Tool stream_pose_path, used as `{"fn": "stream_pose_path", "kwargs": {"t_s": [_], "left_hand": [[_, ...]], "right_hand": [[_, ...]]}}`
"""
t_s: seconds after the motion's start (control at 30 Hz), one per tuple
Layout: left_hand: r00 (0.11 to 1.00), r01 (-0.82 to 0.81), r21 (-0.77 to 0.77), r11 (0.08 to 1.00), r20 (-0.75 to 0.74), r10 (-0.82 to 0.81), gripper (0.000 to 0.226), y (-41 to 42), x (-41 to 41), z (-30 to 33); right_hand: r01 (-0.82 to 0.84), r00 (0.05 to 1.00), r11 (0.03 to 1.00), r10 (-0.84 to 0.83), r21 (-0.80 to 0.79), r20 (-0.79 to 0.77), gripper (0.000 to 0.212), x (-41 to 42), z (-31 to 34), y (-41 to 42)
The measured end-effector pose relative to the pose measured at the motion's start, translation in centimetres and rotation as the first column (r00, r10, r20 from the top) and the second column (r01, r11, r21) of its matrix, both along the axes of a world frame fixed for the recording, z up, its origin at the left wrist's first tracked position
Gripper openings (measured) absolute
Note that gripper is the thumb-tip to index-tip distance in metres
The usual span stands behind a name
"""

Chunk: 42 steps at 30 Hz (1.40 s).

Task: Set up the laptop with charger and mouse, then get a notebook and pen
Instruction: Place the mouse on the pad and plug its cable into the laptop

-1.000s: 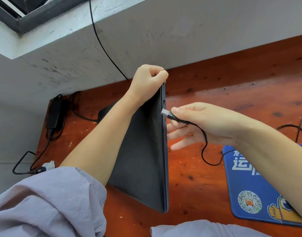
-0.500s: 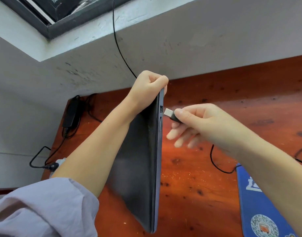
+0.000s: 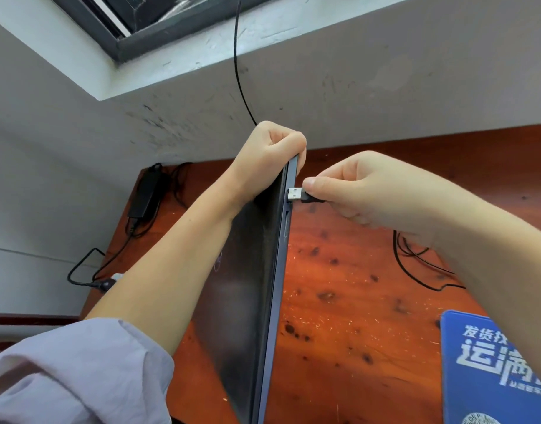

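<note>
1. Laptop: matte dark grey lid, navy-blue edge.
2. USB plug: silver tip, black housing & cable.
3. Worktop: reddish-brown wood w/ dark spots, pale flecks.
4. Mouse pad: blue, white characters.
5. Charger brick: black.
6. Sleeve: pale lilac.
7. Wall: grey, black scuffs.

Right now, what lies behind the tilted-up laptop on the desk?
Behind the laptop, a black charger brick with coiled cable lies on the wooden desk by the wall. The laptop and left arm cover whatever else lies there.
</note>
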<state>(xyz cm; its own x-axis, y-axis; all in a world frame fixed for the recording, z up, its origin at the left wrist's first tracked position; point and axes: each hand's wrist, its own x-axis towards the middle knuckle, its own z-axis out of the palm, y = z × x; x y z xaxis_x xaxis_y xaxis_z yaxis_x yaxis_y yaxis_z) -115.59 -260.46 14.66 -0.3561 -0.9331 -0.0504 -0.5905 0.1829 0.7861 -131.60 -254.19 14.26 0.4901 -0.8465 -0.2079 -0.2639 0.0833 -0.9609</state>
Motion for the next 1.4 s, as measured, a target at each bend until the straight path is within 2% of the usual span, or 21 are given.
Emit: {"fn": "stream_pose_path", "kwargs": {"t_s": [0.17, 0.33, 0.53, 0.73, 0.93, 1.13, 1.3, 1.4], "left_hand": [[1.0, -0.002, 0.003, 1.0, -0.006, 0.002, 0.034, 0.1, -0.1, 0.0], [1.0, -0.003, 0.021, 1.0, -0.027, 0.004, 0.034, 0.2, -0.3, -0.1], [0.999, -0.015, 0.035, 0.999, -0.039, 0.017, 0.032, 0.2, -0.8, -0.9], [1.0, -0.019, 0.007, 1.0, -0.015, 0.019, 0.035, 0.1, -1.1, -1.2], [1.0, -0.022, -0.002, 1.0, 0.007, 0.022, 0.034, 0.1, -1.6, -1.7], [0.998, -0.014, -0.012, 1.0, 0.057, 0.015, 0.035, 0.2, -2.3, -2.4], [0.993, -0.014, -0.011, 1.0, 0.114, 0.015, 0.035, 0.2, -3.1, -3.4], [0.984, -0.012, -0.042, 0.999, 0.175, 0.019, 0.041, 0.3, -3.9, -4.4]], "right_hand": [[0.001, 0.992, 0.999, -0.007, -0.051, -0.125, 0.044, 0.0, 0.5, 0.1], [0.048, 0.96, 0.983, -0.095, -0.178, -0.262, 0.036, 0.4, 1.4, 0.3], [0.069, 0.917, 0.978, -0.14, -0.198, -0.373, 0.045, 0.9, 2.1, 0.3], [0.117, 0.945, 0.987, -0.145, -0.113, -0.294, 0.037, 0.9, 1.4, 0.9], [0.043, 0.887, 0.97, -0.148, -0.24, -0.438, 0.041, 0.6, 1.0, 0.6], [0.053, 0.929, 0.977, -0.124, -0.207, -0.348, 0.042, -0.4, -0.3, 1.4], [-0.014, 0.905, 0.979, -0.074, -0.203, -0.42, 0.045, -1.3, -1.6, 0.9], [-0.068, 0.883, 0.974, -0.041, -0.214, -0.468, 0.036, -2.1, -2.6, 1.0]]}}
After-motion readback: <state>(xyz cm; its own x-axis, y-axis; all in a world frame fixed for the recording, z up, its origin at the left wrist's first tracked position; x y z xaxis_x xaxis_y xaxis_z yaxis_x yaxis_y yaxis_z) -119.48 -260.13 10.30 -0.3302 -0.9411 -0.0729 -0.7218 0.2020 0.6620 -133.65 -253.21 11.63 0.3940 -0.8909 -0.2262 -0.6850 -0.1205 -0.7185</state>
